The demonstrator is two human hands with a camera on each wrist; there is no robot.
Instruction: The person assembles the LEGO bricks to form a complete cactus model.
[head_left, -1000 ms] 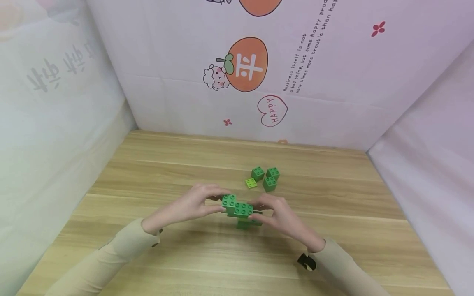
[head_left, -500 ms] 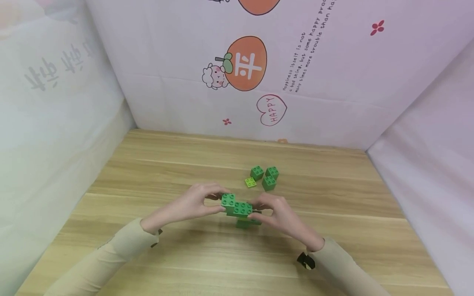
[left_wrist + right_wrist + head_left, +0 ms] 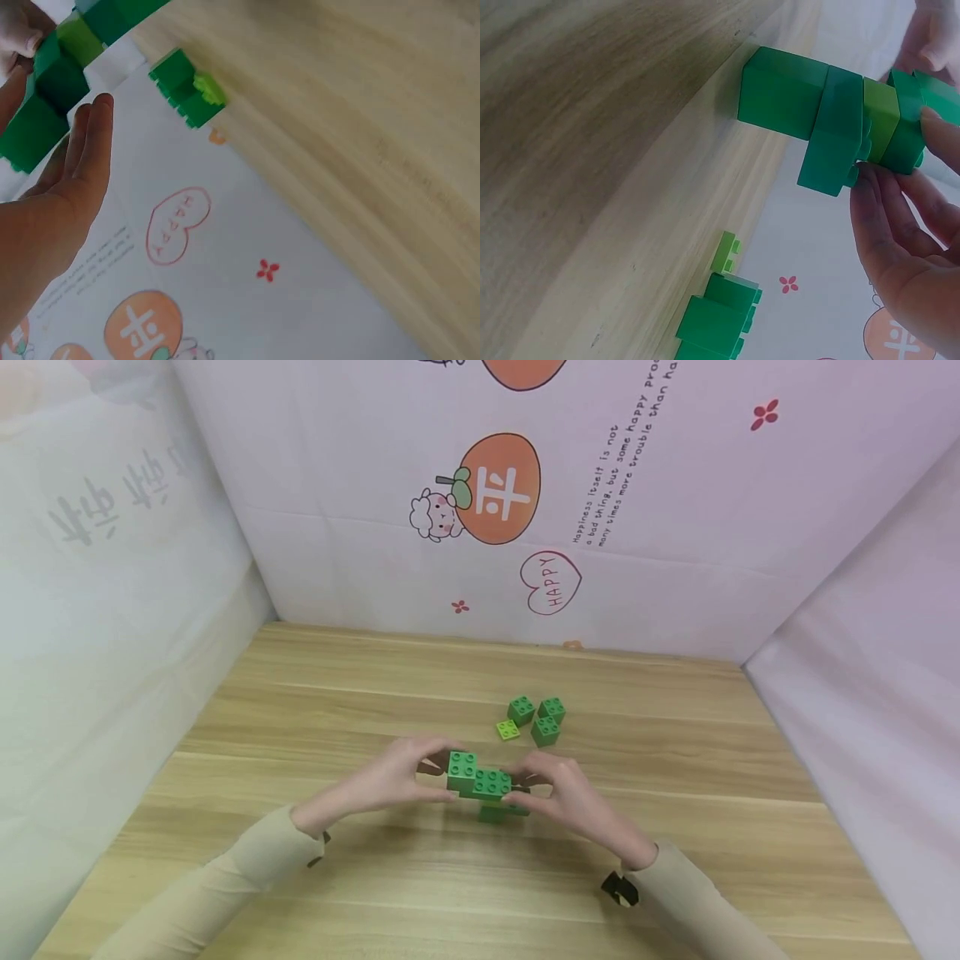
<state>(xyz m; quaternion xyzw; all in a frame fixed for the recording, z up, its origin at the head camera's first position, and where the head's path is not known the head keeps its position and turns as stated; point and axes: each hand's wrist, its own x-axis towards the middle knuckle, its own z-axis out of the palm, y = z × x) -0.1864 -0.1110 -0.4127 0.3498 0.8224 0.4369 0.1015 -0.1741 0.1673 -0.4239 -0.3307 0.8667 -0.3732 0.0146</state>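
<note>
In the head view a stepped stack of green toy building bricks (image 3: pixel 491 785) stands upright on the wooden table, with a lime brick (image 3: pixel 880 112) partway up. My right hand (image 3: pixel 564 792) pinches the stack from the right, near its upper bricks, between thumb and fingers. At the upper left, a square green brick (image 3: pixel 461 767) with studs on top sits on the stack. Around that brick is my left hand (image 3: pixel 401 772); thumb and fingers are spread on either side, and the left wrist view shows straight fingers (image 3: pixel 94 142) apart from it.
Beyond the stack lie three loose green bricks, the left one (image 3: pixel 521 710), the far right one (image 3: pixel 552 708) and the near right one (image 3: pixel 546 732). A flat lime brick (image 3: pixel 507 730) lies beside them. White printed cloth (image 3: pixel 360 552) walls the table at the back and both sides.
My left thumb and fingers have spread away from the top left brick they held earlier. The right hand and the stack have stayed in place.
</note>
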